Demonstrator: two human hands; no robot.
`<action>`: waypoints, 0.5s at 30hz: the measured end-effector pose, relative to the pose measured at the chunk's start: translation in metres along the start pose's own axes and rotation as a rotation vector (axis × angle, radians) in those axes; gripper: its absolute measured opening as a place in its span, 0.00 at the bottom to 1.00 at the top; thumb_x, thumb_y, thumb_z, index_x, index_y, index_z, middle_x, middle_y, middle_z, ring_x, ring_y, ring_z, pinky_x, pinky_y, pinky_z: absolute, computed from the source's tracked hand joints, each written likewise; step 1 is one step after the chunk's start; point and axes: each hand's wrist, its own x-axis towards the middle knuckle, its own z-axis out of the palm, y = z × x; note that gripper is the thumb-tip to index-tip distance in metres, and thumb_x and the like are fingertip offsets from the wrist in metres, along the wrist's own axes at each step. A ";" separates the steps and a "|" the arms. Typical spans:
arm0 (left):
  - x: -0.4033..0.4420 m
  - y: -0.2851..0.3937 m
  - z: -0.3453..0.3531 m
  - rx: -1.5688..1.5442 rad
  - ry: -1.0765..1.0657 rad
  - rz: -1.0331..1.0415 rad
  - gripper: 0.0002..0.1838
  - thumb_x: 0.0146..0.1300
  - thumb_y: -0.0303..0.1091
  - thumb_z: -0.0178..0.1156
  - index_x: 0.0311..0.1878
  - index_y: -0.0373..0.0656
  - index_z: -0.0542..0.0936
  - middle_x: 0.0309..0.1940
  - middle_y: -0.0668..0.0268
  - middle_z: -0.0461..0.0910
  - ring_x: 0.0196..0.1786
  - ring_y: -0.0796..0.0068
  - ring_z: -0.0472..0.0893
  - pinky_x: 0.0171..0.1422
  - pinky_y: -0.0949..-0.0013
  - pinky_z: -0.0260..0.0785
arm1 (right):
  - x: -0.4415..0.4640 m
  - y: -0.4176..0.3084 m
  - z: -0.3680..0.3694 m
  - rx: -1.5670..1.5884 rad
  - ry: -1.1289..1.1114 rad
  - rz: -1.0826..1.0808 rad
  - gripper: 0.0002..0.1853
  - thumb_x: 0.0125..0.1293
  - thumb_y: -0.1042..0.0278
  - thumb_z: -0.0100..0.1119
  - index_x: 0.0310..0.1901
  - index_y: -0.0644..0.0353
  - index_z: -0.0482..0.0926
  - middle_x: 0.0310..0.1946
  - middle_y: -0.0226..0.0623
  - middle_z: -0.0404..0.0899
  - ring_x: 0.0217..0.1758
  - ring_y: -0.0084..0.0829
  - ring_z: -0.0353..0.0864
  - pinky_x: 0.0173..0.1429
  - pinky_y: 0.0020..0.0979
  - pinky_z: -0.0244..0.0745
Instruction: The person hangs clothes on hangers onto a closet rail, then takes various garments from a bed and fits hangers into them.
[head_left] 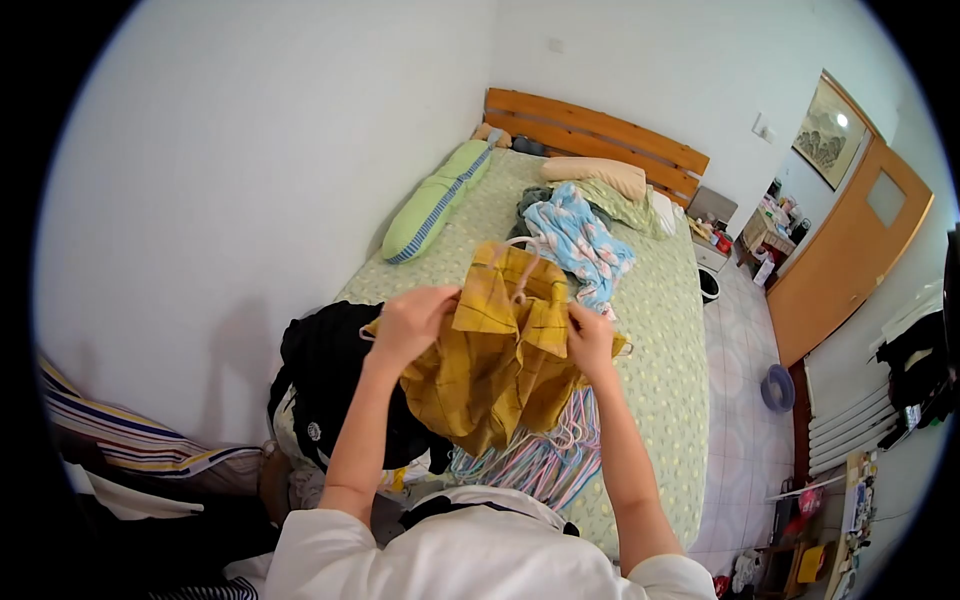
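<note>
Left hand (412, 322) and right hand (590, 342) are both gripping the yellow shirt (485, 385), looks like the hanger's (520, 240) already in. Loads of spare hangers (565, 450) are lying unused below the grip.

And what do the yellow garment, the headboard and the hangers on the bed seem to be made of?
The yellow garment: soft, matt woven cloth, perhaps cotton; it folds and creases freely.
The headboard: probably wood, smooth, maybe varnished, judging by its brown slatted build.
The hangers: plastic or coated wire, unclear which; thin, smooth-looking, pastel-coloured.
</note>
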 end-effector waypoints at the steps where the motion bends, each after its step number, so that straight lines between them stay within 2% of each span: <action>1: -0.003 -0.008 -0.006 0.019 0.059 -0.007 0.07 0.51 0.22 0.62 0.35 0.40 0.78 0.26 0.59 0.77 0.32 0.58 0.79 0.35 0.63 0.71 | -0.001 0.005 -0.002 0.009 0.026 0.041 0.04 0.56 0.74 0.59 0.33 0.61 0.75 0.25 0.46 0.75 0.28 0.48 0.76 0.30 0.39 0.69; 2: -0.006 -0.017 -0.012 0.008 0.067 -0.078 0.07 0.52 0.22 0.62 0.36 0.40 0.79 0.28 0.59 0.78 0.33 0.58 0.79 0.36 0.63 0.72 | 0.000 0.007 -0.006 0.068 0.058 0.089 0.05 0.56 0.73 0.62 0.34 0.62 0.78 0.23 0.45 0.75 0.25 0.44 0.76 0.30 0.35 0.69; 5: -0.011 -0.032 -0.025 -0.016 0.058 -0.244 0.07 0.55 0.22 0.62 0.38 0.40 0.80 0.34 0.59 0.79 0.37 0.59 0.79 0.39 0.64 0.73 | 0.000 0.012 -0.012 0.145 0.071 0.151 0.06 0.57 0.77 0.61 0.36 0.66 0.79 0.19 0.40 0.73 0.19 0.25 0.68 0.27 0.28 0.65; 6: -0.011 -0.032 -0.027 -0.015 0.035 -0.270 0.08 0.55 0.23 0.62 0.39 0.40 0.80 0.37 0.59 0.79 0.39 0.59 0.79 0.41 0.64 0.73 | 0.002 0.007 -0.015 0.160 0.069 0.157 0.05 0.58 0.77 0.61 0.36 0.67 0.79 0.17 0.36 0.72 0.21 0.20 0.66 0.27 0.26 0.64; 7: -0.011 -0.032 -0.028 -0.014 0.011 -0.297 0.08 0.55 0.23 0.63 0.39 0.40 0.80 0.39 0.59 0.79 0.41 0.59 0.78 0.42 0.64 0.73 | 0.001 0.007 -0.014 0.163 0.075 0.180 0.06 0.57 0.76 0.62 0.36 0.66 0.80 0.19 0.39 0.74 0.21 0.25 0.70 0.28 0.27 0.66; 8: -0.011 -0.030 -0.029 0.016 -0.026 -0.291 0.10 0.54 0.24 0.63 0.41 0.41 0.80 0.44 0.60 0.79 0.46 0.58 0.77 0.51 0.63 0.70 | 0.001 0.007 -0.014 0.167 0.081 0.203 0.06 0.56 0.75 0.63 0.36 0.65 0.80 0.21 0.42 0.75 0.22 0.30 0.73 0.29 0.28 0.67; 9: -0.013 -0.027 -0.028 0.017 -0.069 -0.274 0.11 0.54 0.24 0.63 0.42 0.41 0.80 0.44 0.60 0.79 0.46 0.58 0.77 0.52 0.63 0.69 | 0.001 0.008 -0.013 0.171 0.089 0.224 0.07 0.55 0.74 0.65 0.36 0.64 0.80 0.23 0.45 0.77 0.23 0.34 0.76 0.30 0.29 0.69; 11: -0.017 -0.023 -0.026 0.015 -0.157 -0.240 0.13 0.54 0.25 0.64 0.44 0.42 0.79 0.43 0.60 0.79 0.47 0.57 0.77 0.56 0.62 0.67 | -0.001 0.010 -0.013 0.209 0.114 0.227 0.08 0.54 0.75 0.65 0.36 0.64 0.81 0.23 0.43 0.78 0.24 0.33 0.77 0.31 0.28 0.70; 12: -0.020 -0.027 -0.025 0.041 -0.218 -0.335 0.12 0.53 0.23 0.64 0.43 0.40 0.80 0.41 0.60 0.80 0.46 0.57 0.78 0.53 0.63 0.70 | -0.002 0.011 -0.014 0.227 0.126 0.228 0.08 0.54 0.75 0.65 0.36 0.64 0.81 0.24 0.43 0.79 0.24 0.32 0.77 0.32 0.28 0.70; 15: -0.033 -0.045 -0.021 -0.058 -0.077 -0.530 0.12 0.51 0.21 0.64 0.41 0.37 0.81 0.38 0.58 0.82 0.43 0.57 0.80 0.49 0.65 0.73 | -0.009 0.019 -0.019 0.201 0.234 0.192 0.08 0.54 0.76 0.65 0.37 0.65 0.81 0.24 0.41 0.80 0.25 0.29 0.78 0.33 0.27 0.71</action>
